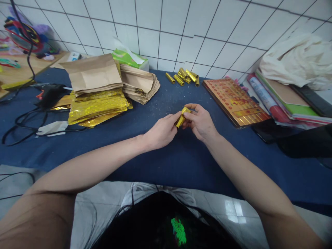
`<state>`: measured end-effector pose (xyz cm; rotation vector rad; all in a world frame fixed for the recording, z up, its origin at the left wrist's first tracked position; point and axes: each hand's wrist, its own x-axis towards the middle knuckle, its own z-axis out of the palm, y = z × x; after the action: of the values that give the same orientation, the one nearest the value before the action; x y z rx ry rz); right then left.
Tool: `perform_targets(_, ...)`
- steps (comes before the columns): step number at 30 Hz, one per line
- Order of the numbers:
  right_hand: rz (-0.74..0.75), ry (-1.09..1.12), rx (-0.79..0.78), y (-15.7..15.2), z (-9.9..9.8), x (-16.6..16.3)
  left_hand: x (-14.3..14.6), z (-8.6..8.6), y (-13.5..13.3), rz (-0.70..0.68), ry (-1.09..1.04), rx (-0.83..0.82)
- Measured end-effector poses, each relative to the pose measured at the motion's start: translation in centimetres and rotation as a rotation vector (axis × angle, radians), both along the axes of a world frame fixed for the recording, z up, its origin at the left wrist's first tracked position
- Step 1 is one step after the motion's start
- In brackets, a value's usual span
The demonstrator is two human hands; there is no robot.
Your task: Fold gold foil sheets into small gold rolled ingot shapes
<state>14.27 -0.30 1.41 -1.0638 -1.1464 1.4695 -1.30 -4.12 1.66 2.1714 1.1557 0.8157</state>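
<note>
A small rolled tube of gold foil paper (181, 121) is pinched between both hands over the middle of the blue-covered table. My left hand (164, 131) grips its lower left side with thumb and fingers. My right hand (199, 121) closes on the upper end from the right, its other fingers curled beneath. Farther back lie several finished-looking gold paper rolls (183, 76) in a loose group near the wall. To the left rests a stack of gold foil sheets (100, 103), with brown paper (93, 74) on top of it.
More brown paper (140, 83) lies beside the stack, before a green tissue box (129, 58). A black glue gun (52, 95) and its cable sit at left. On the right are a flat red-gold box (234, 100), books (301, 100) and a white cloth (298, 62).
</note>
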Motion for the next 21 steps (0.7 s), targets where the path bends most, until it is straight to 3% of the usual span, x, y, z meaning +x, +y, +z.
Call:
perform_targets(8, -0.006, -0.026, 0.010, 0.04, -0.07, 0.10, 0.20, -0.52, 0.35, -0.035, -0.244, -0.222)
perform_targets(21, 0.111, 0.096, -0.025, 0.47, 0.50, 0.77, -0.10, 0.29, 0.26, 0.005, -0.103, -0.124)
